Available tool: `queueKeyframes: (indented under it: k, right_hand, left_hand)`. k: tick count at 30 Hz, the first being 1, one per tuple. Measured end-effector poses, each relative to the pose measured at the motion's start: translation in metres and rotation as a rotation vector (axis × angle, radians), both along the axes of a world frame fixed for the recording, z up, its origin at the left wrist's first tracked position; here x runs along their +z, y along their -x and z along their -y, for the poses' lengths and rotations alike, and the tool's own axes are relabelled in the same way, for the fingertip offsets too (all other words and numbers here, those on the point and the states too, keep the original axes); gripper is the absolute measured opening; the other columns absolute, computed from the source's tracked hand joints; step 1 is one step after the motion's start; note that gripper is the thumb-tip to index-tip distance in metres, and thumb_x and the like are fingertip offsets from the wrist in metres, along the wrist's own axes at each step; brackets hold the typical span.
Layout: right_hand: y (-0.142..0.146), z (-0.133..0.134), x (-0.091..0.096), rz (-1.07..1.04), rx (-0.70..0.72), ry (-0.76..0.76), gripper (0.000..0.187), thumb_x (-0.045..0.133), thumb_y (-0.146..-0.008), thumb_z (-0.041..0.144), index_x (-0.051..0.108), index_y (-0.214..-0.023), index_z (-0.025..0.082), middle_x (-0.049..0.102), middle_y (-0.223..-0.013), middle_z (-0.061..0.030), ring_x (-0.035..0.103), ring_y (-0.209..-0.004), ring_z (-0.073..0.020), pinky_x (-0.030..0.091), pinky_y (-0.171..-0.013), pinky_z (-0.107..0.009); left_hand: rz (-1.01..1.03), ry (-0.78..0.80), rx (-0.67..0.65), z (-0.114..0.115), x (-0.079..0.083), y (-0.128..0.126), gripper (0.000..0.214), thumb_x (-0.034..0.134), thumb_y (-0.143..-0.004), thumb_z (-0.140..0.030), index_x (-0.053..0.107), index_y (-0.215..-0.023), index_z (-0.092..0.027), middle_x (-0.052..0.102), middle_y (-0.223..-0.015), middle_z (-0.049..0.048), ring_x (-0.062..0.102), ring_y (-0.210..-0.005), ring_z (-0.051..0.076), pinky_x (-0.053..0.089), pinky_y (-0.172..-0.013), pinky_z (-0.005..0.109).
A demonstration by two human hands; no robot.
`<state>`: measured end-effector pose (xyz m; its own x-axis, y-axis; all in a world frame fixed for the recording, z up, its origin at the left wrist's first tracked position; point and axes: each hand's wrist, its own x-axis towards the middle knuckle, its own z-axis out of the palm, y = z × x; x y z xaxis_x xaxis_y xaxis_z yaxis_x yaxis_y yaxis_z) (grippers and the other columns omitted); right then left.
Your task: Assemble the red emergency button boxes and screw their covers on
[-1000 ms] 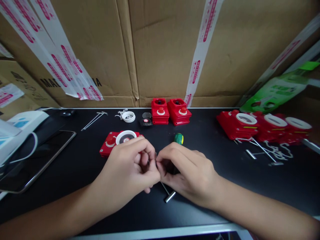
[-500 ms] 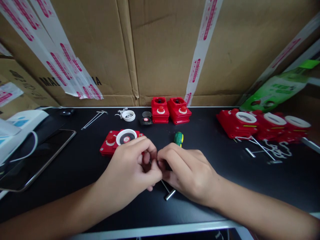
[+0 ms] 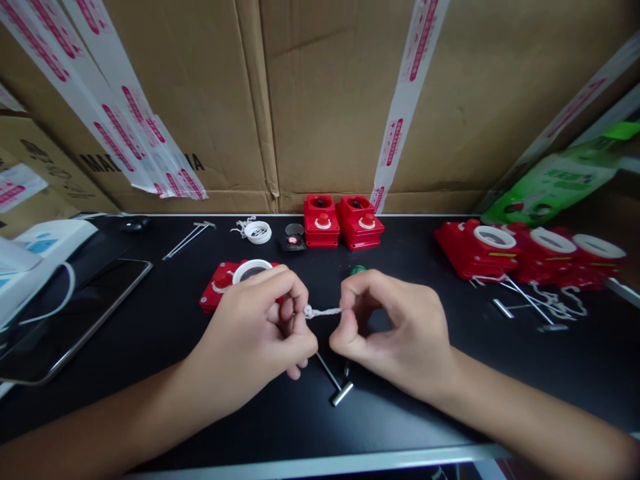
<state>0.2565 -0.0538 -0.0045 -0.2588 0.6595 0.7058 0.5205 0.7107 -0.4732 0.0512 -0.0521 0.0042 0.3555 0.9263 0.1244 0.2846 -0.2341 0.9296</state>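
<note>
A short white cord (image 3: 326,311) with a knot at its left end is stretched between my two hands. My left hand (image 3: 265,323) pinches it by the knot, fingers closed. The cord's other end is between the thumb and forefinger of my right hand (image 3: 405,327). Below my left fingers a small T-shaped metal hammer (image 3: 343,394) sticks out; whether those fingers hold its upper end is hidden. Behind my left hand lies a red alarm box (image 3: 215,287) with a white ring (image 3: 243,268), partly covered. A green-handled screwdriver (image 3: 358,270) is mostly hidden behind my right hand.
Two red boxes (image 3: 321,235) stand at the back beside a small black part (image 3: 293,242) and a white ring with cord (image 3: 258,232). More red boxes (image 3: 487,250) and hammers (image 3: 504,309) lie right, near a green bottle (image 3: 555,177). A phone (image 3: 75,320) lies left.
My right hand has drawn away to the right from my left, and the white cord now shows taut between them. My left hand has barely moved.
</note>
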Motion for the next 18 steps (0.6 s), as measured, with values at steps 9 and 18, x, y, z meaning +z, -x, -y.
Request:
queueKeyframes:
  k: [9, 18]
  right_hand:
    - [-0.012, -0.01, 0.007, -0.152, -0.049, 0.23, 0.016, 0.065, -0.075, 0.009, 0.057, -0.078, 0.023, 0.058, -0.064, 0.0062, 0.056, -0.05, -0.0086, 0.046, -0.047, -0.021]
    - [-0.017, -0.017, 0.011, -0.34, -0.073, 0.327, 0.019, 0.067, -0.078, 0.006, 0.057, -0.08, 0.022, 0.062, -0.068, 0.005, 0.059, -0.05, -0.0083, 0.048, -0.045, -0.02]
  left_hand:
    - [-0.055, -0.081, 0.039, -0.002, 0.004, 0.004, 0.016, 0.058, -0.074, -0.007, 0.054, -0.076, -0.022, 0.055, -0.063, -0.0079, 0.068, -0.044, 0.012, 0.056, -0.039, 0.019]
    - [-0.153, -0.256, 0.061, -0.001, 0.005, 0.007, 0.012, 0.057, -0.074, -0.01, 0.055, -0.074, -0.022, 0.054, -0.071, -0.0032, 0.066, -0.054, 0.012, 0.055, -0.039, 0.019]
